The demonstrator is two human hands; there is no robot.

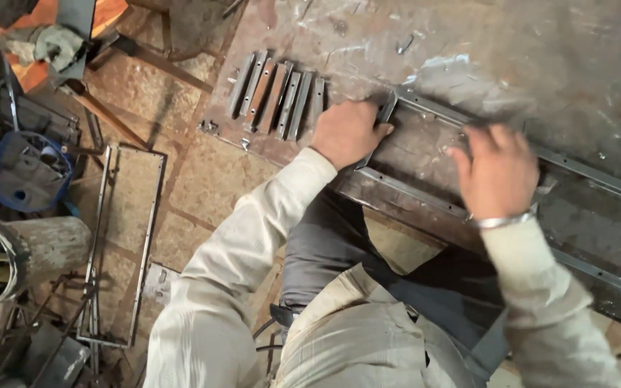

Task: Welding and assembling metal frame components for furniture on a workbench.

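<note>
A long rectangular metal frame (pixel 583 172) made of angle strips lies on the dark steel workbench (pixel 512 57). My left hand (pixel 348 131) grips the frame's short end piece at its left corner. Over the frame's middle, my right hand (pixel 498 170) rests flat with fingers spread, a metal bangle on the wrist; it looks slightly blurred. Just left of my left hand lies a row of several short metal angle pieces (pixel 276 95), side by side on the bench.
A similar thin metal frame (pixel 151 230) lies on the stone tile floor at left. Beside it are a blue basket (pixel 26 171), a grey cylinder (pixel 34 251) and scrap rods. Small metal bits dot the bench top.
</note>
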